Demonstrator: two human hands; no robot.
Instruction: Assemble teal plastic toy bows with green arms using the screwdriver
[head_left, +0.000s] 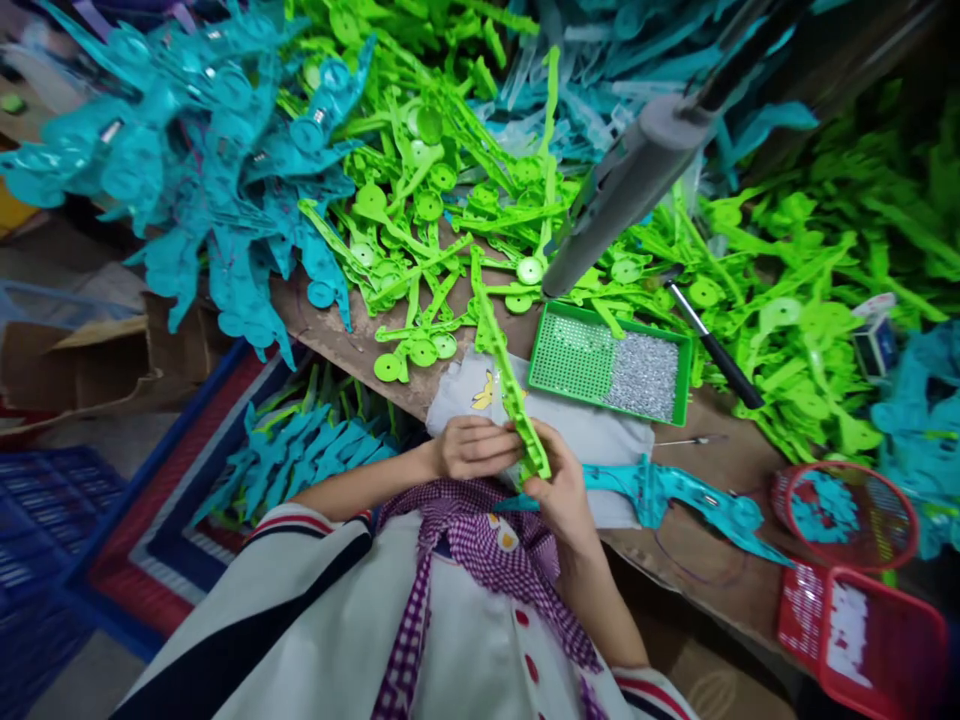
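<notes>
A long lime-green plastic part is held in front of my chest, tilted, its far end reaching toward the pile. My right hand grips its near end between thumb and fingers. My left hand has its fingers curled against the same part from the left; what lies inside them is partly hidden. Beside my right hand, a turquoise plastic bow-shaped piece lies on a pale cloth and the table. Beyond the hands stands a green tray with small silvery pieces on its right side.
Green parts and turquoise parts are heaped across the table. A grey post slants down behind the tray. A black-handled hammer lies right of it. Red baskets stand at right; a crate of turquoise pieces is at left.
</notes>
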